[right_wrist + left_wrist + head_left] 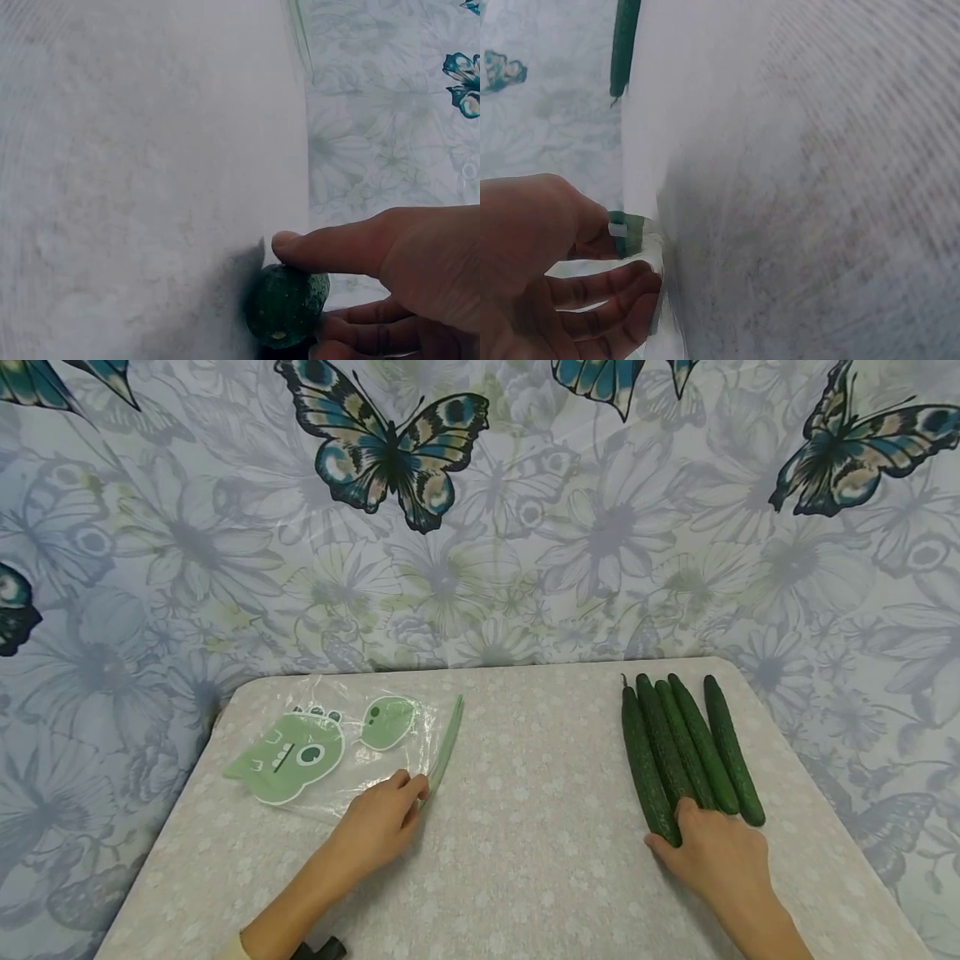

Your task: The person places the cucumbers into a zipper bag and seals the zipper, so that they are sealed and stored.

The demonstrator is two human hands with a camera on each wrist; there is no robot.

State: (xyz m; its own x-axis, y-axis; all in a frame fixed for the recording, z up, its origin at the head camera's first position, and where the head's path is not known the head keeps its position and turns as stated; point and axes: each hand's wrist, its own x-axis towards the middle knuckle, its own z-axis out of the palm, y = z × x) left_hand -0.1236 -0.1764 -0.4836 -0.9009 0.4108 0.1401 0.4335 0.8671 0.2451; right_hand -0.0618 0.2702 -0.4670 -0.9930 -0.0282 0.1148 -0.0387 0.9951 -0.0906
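On the left of the table lies a clear zip bag (386, 722) with a green cartoon print and a green strip (447, 739) along its right edge. My left hand (382, 822) pinches that edge near its lower end; the left wrist view shows thumb and fingers (607, 300) around the green edge (634, 234). Several dark green cucumbers (660, 752) lie side by side on the right, the rightmost (733, 750) slightly apart at its far end. My right hand (720, 860) is at their near ends, its thumb against the leftmost cucumber (285, 304), fingers partly hidden.
A pale patterned cloth covers the table (525, 827), whose far edge meets a hanging fabric (495, 593) printed with flowers and butterflies. A small black object (330, 948) shows at the bottom edge beside the left forearm.
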